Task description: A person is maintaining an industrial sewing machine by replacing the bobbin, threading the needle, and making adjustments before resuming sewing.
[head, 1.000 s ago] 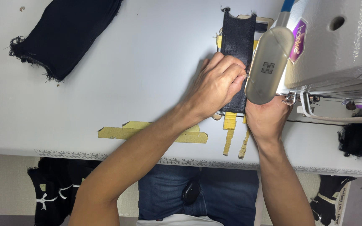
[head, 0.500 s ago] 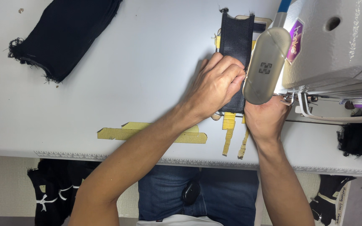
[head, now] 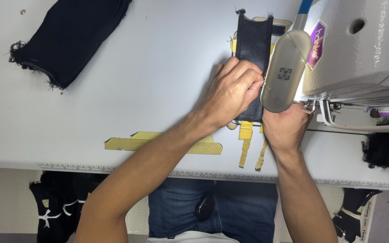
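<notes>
Dark fabric pile (head: 68,38) lies on the white tabletop (head: 158,90), far left of the grey-white sewing machine (head: 361,49). Left hand (head: 232,92) presses a narrow black fabric strip (head: 253,45) flat beside the machine; right hand (head: 287,128) steadies its near end, fingers hidden.

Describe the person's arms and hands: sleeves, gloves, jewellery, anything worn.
Both forearms are bare, with no sleeve in view. The left hand wears no glove, ring or watch. The right hand, partly hidden under the sewing machine, also shows no glove or wristband.
</notes>
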